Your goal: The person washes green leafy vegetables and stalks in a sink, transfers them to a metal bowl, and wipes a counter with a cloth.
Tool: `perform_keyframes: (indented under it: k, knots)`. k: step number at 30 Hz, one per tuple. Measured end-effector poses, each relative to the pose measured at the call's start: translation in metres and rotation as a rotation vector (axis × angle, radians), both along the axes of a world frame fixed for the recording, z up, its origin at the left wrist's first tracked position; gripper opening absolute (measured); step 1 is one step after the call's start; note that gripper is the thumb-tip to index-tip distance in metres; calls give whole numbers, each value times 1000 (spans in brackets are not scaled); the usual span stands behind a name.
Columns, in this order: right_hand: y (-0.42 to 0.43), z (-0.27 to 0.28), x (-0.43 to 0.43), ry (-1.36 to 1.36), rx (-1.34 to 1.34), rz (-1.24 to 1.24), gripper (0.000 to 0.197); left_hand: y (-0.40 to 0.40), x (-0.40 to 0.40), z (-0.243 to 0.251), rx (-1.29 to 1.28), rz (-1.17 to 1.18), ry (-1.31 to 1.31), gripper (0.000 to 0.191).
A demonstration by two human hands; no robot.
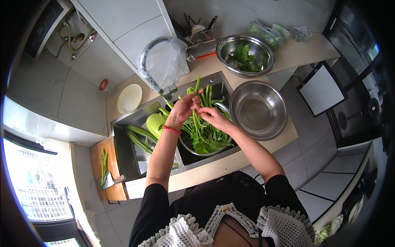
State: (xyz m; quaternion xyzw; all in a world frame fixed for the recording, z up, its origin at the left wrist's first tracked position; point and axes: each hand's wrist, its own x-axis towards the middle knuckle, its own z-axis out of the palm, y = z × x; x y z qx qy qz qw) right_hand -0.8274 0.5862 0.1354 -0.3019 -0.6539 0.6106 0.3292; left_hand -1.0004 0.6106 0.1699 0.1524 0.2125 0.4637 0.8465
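My left hand (184,107) holds a green vegetable stem (197,84) upright above the right sink basin, its cut-looking end pointing toward the faucet. The fingers of my right hand (217,119) pinch the same stalk lower down, close beside my left fingers. Under both hands, a metal bowl (189,150) sits in the basin, heaped with leafy greens (203,142) on long stalks. A pale green gourd (153,123) and several long green vegetables (139,136) lie in the left basin. My forearms hide part of the sink.
An empty-looking steel bowl (279,123) stands right of the sink. Behind it, another steel bowl (223,63) contains torn leaves (243,57). A plastic-covered faucet (166,92) rises behind the sink. At left, a cleaver (108,180) and green stalks (104,162) rest on a wooden cutting board (114,154).
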Motion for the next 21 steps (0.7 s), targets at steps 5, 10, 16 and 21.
perform_keyframes:
  k: [5, 10, 16, 21]
  knots:
    - [-11, -4, 6, 30, -98, 50, 16, 7, -15, 0, -46, 45, -161, 34]
    - [-24, -6, 24, -50, -156, 228, 23, 13, -37, -3, -78, 180, -202, 31]
    - [-32, -5, 19, -111, 243, 231, 21, 20, -54, -14, -52, 210, -223, 31]
    - [-35, -5, 19, -144, 211, 234, 16, 21, -54, -15, -67, 215, -237, 31]
